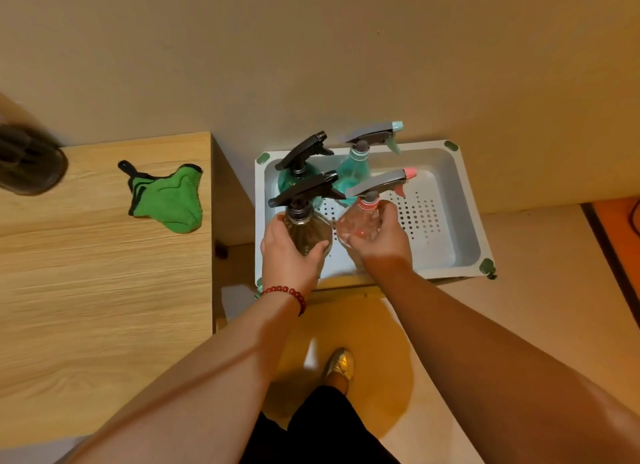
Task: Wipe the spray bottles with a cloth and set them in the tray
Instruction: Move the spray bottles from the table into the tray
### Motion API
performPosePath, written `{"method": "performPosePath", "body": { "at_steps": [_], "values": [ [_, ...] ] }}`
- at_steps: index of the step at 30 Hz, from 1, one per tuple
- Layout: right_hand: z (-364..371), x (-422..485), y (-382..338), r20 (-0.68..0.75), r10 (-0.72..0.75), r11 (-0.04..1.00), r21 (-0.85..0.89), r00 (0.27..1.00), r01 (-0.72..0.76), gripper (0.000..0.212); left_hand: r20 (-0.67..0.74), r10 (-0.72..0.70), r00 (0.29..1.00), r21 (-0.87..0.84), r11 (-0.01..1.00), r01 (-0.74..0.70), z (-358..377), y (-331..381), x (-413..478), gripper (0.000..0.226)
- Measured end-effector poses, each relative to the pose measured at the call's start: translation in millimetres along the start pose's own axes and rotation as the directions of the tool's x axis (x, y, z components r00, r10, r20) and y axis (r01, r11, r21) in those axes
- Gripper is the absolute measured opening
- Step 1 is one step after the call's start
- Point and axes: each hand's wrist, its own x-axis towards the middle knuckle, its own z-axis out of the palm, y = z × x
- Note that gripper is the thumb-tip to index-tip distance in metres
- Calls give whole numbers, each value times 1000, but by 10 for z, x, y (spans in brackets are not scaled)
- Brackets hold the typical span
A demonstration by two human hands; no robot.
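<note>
A white perforated tray (450, 221) stands low beside the wooden table. My left hand (287, 252) grips a brown spray bottle (306, 226) with a black trigger head, held upright in the tray's front left. My right hand (381, 238) grips a clear pink spray bottle (360, 218) with a grey head and pink nozzle, right beside it. Behind them in the tray stand a green bottle (289, 179) with a black head and a teal bottle (353, 173) with a grey head. A crumpled green cloth (169, 200) lies on the table, apart from both hands.
The wooden table (104, 290) fills the left side, with a dark round object (27, 162) at its far left corner. A plain wall rises behind the tray. A yellow stool top (346, 342) and my foot (339, 363) are below the tray.
</note>
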Motion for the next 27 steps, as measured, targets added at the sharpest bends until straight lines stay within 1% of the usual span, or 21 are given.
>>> {"method": "performPosePath", "body": {
  "at_steps": [2, 5, 9, 12, 17, 20, 23, 25, 27],
  "values": [
    [39, 9, 64, -4, 9, 1000, 3, 1000, -9, 44, -15, -21, 1000, -8, 1000, 20, 27, -36, 1, 71],
    [97, 22, 132, -27, 14, 1000, 19, 1000, -13, 42, -14, -5, 1000, 6, 1000, 5, 37, -37, -1, 68],
    [150, 38, 162, -78, -13, 1000, -7, 997, 13, 40, -12, -12, 1000, 21, 1000, 12, 62, -43, 35, 69],
    [207, 65, 170, -124, -34, 999, -43, 992, 29, 47, -16, -26, 1000, 35, 999, 27, 85, -57, 71, 69],
    [264, 76, 197, -184, -81, 991, -116, 980, 60, 52, -19, -19, 1000, 20, 1000, 20, 106, -75, 82, 65],
    [270, 74, 219, -189, -86, 990, -125, 978, 63, 59, -19, -6, 1000, 24, 1000, 6, 102, -93, 76, 68],
    [239, 56, 208, -182, -26, 996, -90, 983, 9, 60, -12, -7, 1000, 24, 1000, 7, 87, -102, 71, 70],
    [214, 15, 205, -197, -38, 995, -97, 980, 19, 61, -3, -12, 1000, 17, 1000, 12, 72, -93, 65, 71],
    [189, -53, 210, -207, -65, 990, -136, 976, 37, 67, -2, -17, 1000, 9, 1000, 17, 51, -75, 49, 73]
  ]
}}
